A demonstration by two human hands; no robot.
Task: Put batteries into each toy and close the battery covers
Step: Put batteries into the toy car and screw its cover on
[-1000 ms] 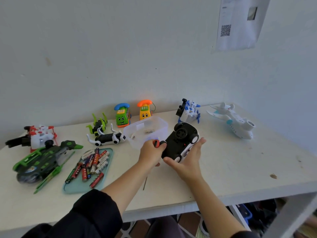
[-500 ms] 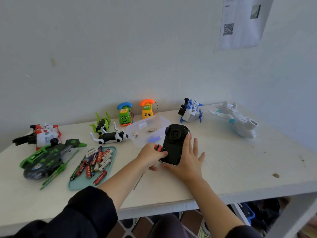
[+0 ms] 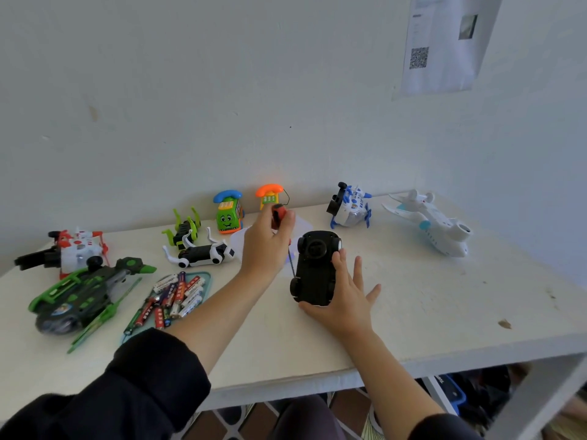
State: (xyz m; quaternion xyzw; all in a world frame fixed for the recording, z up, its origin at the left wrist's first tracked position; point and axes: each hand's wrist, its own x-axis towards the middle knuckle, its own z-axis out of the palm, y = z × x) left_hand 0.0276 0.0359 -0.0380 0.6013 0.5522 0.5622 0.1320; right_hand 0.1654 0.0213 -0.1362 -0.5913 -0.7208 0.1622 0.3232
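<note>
Two hands work mid-counter, with bare surface to the right. Left hand, raised, curls around a red-handled screwdriver. Right hand rests flat, fingers spread, against the upturned black toy car.

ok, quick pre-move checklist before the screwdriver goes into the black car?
1. Black toy car lies upside down on the table: ok.
2. Right hand steadies the car, fingers spread along its side: ok.
3. Left hand grips the red-handled screwdriver: ok.
4. Screwdriver tip seated in the cover screw: cannot tell, shaft is thin and blurred.
5. Batteries on the tray beside the left arm: ok.
6. Battery cover open: cannot tell.
</note>
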